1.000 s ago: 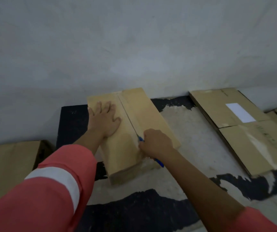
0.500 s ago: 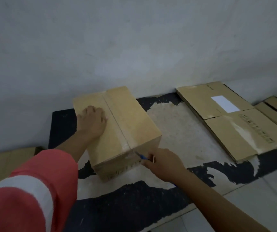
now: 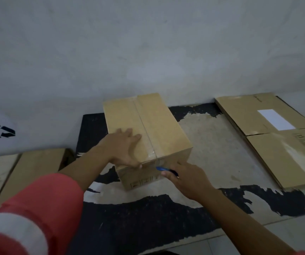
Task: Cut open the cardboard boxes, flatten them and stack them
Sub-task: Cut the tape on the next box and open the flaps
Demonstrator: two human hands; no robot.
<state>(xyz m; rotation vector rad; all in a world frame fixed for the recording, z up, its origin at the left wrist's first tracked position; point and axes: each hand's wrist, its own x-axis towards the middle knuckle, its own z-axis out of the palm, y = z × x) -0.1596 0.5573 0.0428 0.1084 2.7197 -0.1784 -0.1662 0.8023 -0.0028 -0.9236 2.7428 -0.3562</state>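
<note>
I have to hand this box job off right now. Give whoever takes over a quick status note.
Left hand: flat on top of the sealed box, steadying it.
Right hand: closed grip on the blue cutter, tip at the box's near edge where the tape seam ends.
Flattened boxes lie to the right by the wall; more cardboard lies to the left.
Done: some boxes flattened.
Left: whether the tape is fully cut is unclear; check, then open, flatten and stack this box.
</note>
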